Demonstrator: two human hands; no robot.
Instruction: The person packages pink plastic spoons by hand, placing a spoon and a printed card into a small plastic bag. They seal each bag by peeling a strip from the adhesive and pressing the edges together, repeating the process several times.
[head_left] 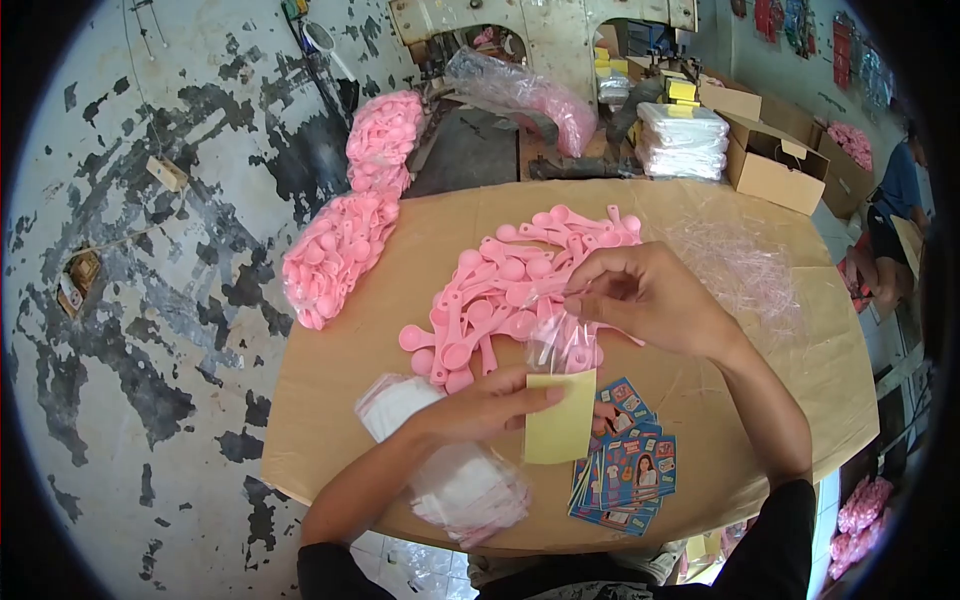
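Observation:
A clear plastic bag [545, 345] with a pale yellow card [560, 420] in its lower part hangs between my hands. My left hand [490, 402] pinches the bag's left side, thumb across the top of the card. At the bag's upper end, my right hand [640, 300] has thumb and forefinger closed on the clear plastic. Behind the bag lies a heap of pink spoons [480, 300]. Blue printed cards [638, 468] are fanned out to the right of the yellow card. Two piles of clear bags, one at the left [397, 402] and one nearer me [470, 495], lie by my left forearm.
Filled bags of pink spoons [345, 245] stand along the left table edge [300, 400]. Thin plastic strips [745, 270] lie at the right. Behind are stacked clear packs [683, 142], an open cardboard box [775, 160] and a metal machine [550, 25]. A person [895, 210] sits far right.

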